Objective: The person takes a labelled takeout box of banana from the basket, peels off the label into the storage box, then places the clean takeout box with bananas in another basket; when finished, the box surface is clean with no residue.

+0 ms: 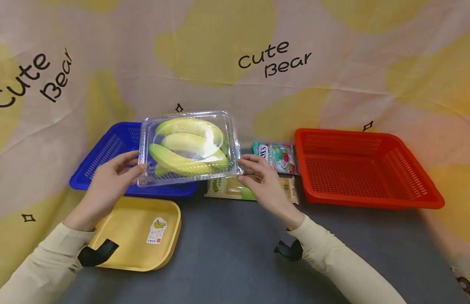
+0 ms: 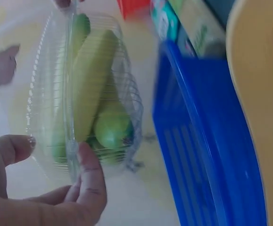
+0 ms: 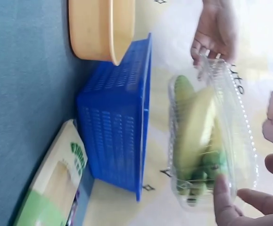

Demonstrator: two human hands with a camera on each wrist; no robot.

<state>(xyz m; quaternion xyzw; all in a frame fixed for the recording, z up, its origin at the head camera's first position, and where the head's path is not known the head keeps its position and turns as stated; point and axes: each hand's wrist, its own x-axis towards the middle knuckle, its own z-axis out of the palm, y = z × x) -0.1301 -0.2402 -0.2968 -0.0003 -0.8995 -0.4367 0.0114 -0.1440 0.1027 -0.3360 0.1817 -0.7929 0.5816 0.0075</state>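
Note:
A clear plastic clamshell box with yellow-green bananas inside is held up, partly over the blue basket. Its lid is down. My left hand pinches the box's left edge, fingers on the rim in the left wrist view. On the opposite side, my right hand grips the lower right corner between thumb and fingers. Green banana ends show through the wall in the left wrist view.
A yellow tray with a banana sticker lies front left. To the right stands a red basket. Between the baskets are a teal candy bag and a beige-green packet. A printed cloth hangs behind.

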